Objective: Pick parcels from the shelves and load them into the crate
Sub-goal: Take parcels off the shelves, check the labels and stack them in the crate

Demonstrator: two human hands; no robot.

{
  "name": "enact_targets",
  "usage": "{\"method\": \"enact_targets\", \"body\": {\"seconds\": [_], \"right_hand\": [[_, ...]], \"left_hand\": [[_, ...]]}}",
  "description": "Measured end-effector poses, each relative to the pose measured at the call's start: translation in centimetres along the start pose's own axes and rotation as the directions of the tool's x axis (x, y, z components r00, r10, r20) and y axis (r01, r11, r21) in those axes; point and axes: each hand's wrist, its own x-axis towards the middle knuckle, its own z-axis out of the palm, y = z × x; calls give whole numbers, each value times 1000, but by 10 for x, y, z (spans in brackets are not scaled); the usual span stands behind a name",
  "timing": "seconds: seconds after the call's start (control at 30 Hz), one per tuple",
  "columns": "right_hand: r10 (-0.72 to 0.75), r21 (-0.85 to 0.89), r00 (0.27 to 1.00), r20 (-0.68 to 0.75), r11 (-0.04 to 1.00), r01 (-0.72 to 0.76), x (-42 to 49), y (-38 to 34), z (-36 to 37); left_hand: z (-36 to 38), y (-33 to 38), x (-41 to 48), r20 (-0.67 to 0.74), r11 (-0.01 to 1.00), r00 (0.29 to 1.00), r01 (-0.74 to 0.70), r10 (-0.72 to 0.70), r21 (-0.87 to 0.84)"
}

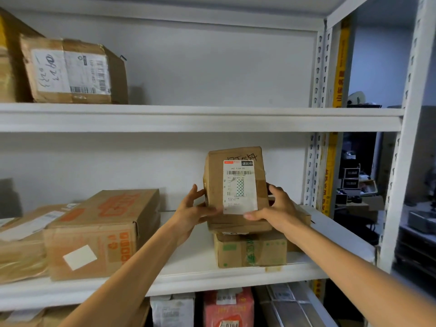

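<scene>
You are holding the labelled brown parcel (236,185) upright near the right end of the middle shelf (188,272), its lower edge at the top of the green-taped box (250,251), resting or just lifted, hard to tell. Be raising it straight up and drawing it toward you, level, so that box is not dragging along.

Your left hand (191,208) is gripping the left side, fingers spread and lightly bent, while your right hand (276,208) is clasping the right side, thumb in front, fingers curled behind.

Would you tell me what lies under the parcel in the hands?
A cardboard box with green print, on the shelf; the parcel hides most of its top.
</scene>
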Motion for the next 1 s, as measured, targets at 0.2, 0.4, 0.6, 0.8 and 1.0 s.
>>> {"method": "enact_targets", "body": {"seconds": [0.2, 0.4, 0.6, 0.8, 1.0], "right_hand": [[11, 128, 1000, 11, 992, -12, -7, -5, -6], [-56, 32, 993, -108, 998, 60, -22, -8, -4], [-178, 52, 960, -215, 980, 194, -39, -11, 6], [-135, 199, 971, -196, 964, 174, -44, -21, -2], [24, 571, 999, 41, 820, -43, -29, -30, -22]], "left_hand": [[11, 11, -4, 51, 999, 998, 39, -40, 17], [15, 4, -28, -29, 971, 971, -237, 236, -42], [6, 8, -43, -60, 950, 950, -309, 306, -38], [0, 15, -59, -75, 936, 933, -352, 352, 4], [-9, 31, -79, 80, 929, 939, -342, 334, 141]]}}
